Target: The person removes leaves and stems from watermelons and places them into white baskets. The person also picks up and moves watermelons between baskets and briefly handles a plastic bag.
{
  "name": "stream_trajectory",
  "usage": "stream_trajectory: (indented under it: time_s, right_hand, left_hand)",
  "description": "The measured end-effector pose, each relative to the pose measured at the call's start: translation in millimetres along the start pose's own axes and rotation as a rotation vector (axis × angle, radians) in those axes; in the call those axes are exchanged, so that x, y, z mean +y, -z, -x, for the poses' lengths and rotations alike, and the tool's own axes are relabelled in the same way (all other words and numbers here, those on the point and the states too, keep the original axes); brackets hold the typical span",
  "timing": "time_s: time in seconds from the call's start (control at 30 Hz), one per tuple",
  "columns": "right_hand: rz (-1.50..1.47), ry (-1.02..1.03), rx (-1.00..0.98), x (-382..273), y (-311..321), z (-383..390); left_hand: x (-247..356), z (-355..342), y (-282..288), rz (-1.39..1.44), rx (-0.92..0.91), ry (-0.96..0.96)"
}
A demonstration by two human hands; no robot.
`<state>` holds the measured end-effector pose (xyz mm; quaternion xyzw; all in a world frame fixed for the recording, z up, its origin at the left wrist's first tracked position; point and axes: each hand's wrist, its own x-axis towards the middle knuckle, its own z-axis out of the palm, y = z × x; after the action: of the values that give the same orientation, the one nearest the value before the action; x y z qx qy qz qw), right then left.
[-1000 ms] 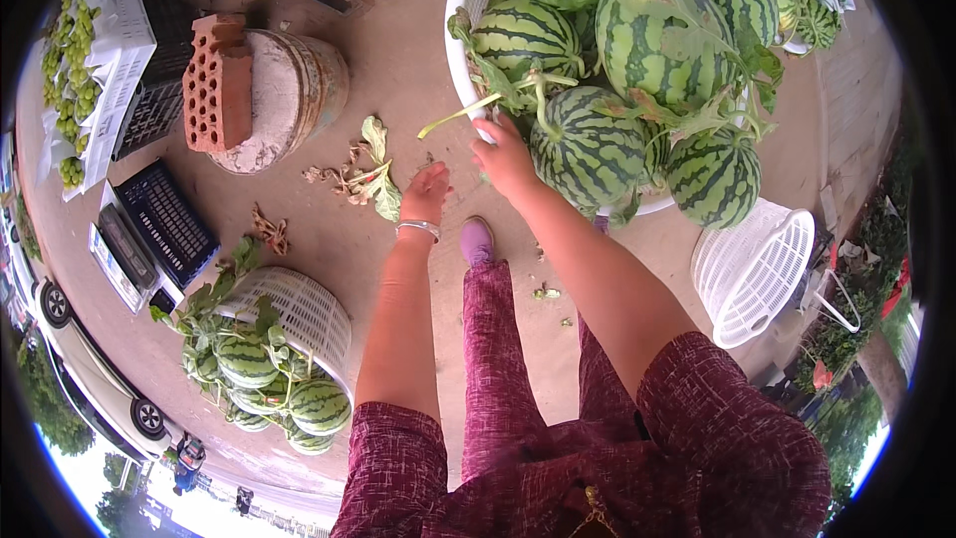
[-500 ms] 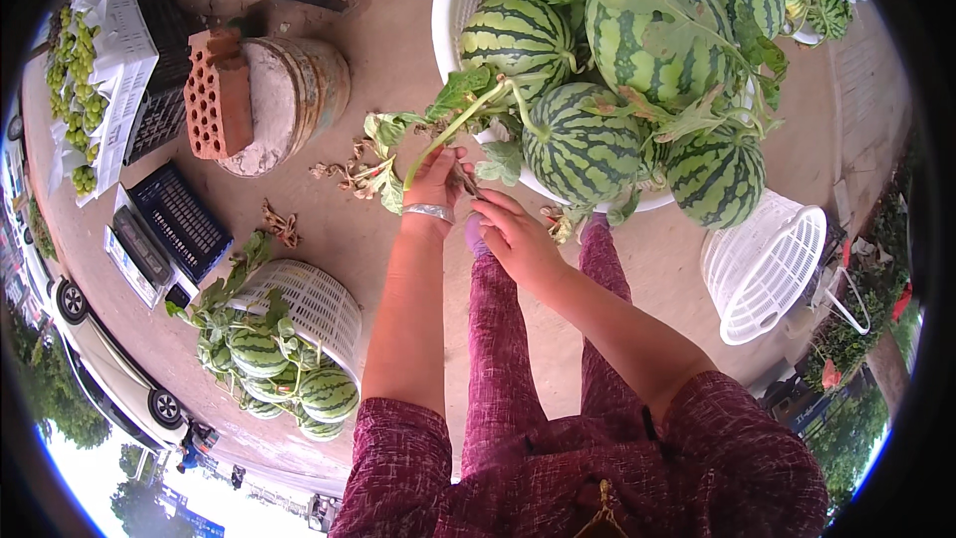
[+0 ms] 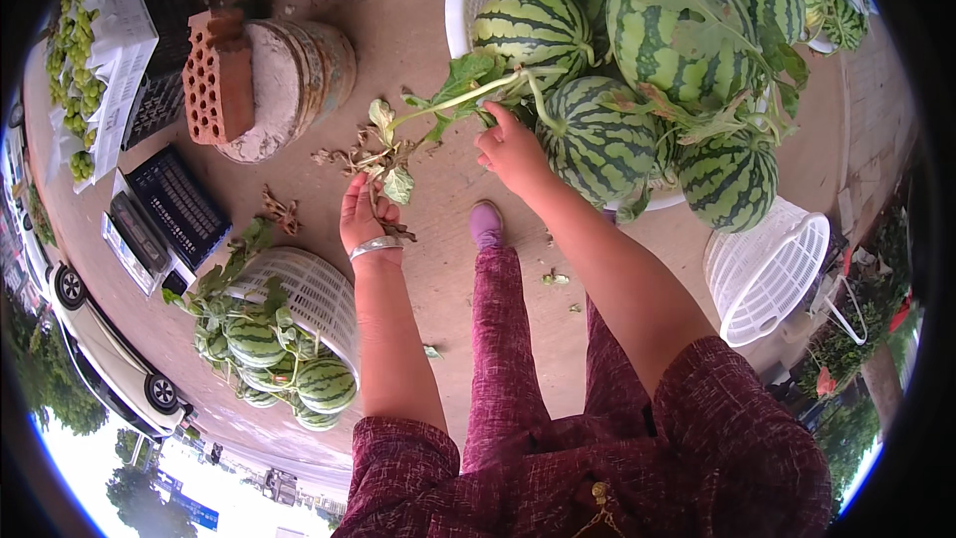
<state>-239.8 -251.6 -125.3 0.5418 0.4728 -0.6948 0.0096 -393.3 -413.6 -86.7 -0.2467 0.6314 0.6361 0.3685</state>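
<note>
A leafy green vine (image 3: 438,110) runs from the striped watermelons (image 3: 597,139) piled in a large white basket (image 3: 460,0) down toward the floor. My right hand (image 3: 510,147) pinches the vine's stem close to a melon. My left hand (image 3: 360,214), with a silver bracelet on the wrist, grips the vine's lower leafy end. Between the two hands the vine is stretched. Dry brown leaves hang at its tip.
A tipped white basket (image 3: 309,289) spilling small watermelons (image 3: 269,349) lies at lower left. An empty white basket (image 3: 772,274) lies at right. A red brick (image 3: 219,75) rests on a round drum (image 3: 289,80). Dark crates (image 3: 174,204) and a parked car (image 3: 100,349) are at left.
My right hand came off the melon, dropped down, then rose again to the stem. Both hands took hold of the vine and drew it out of the basket.
</note>
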Motion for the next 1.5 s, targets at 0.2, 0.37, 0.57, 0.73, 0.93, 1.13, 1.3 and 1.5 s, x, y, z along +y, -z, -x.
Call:
stream_trajectory:
  time_s: [0.2, 0.37, 0.57, 0.73, 0.93, 1.13, 1.3, 1.5]
  right_hand:
    - [0.646, 0.348, 0.189, 20, -5, -5]
    - [0.590, 0.218, 0.164, 17, -19, -17]
    - [0.362, 0.213, 0.124, 22, -26, -13]
    - [0.303, 0.251, 0.120, 30, -14, -10]
    - [0.181, 0.172, 0.090, 34, -24, 0]
    - [-0.395, -0.099, 0.297, -6, -21, 6]
    - [-0.507, -0.025, 0.282, -8, -15, -15]
    - [-0.314, 0.134, 0.377, 19, -27, -26]
  left_hand:
    - [-11, -5, 20, -0.470, -0.003, -0.143]
    - [-36, -9, -3, -1.377, -0.120, -1.170]
    - [-64, -34, -54, -1.735, -0.105, -1.016]
    - [-65, -44, -76, -2.119, -0.181, -0.983]
    - [-59, -76, -39, -1.027, -0.157, -0.195]
    - [-62, -29, -24, -0.228, -0.225, -0.007]
    - [-57, -18, -3, -1.288, -0.295, -0.528]
    - [-51, -19, -14, -2.288, -0.160, -0.911]
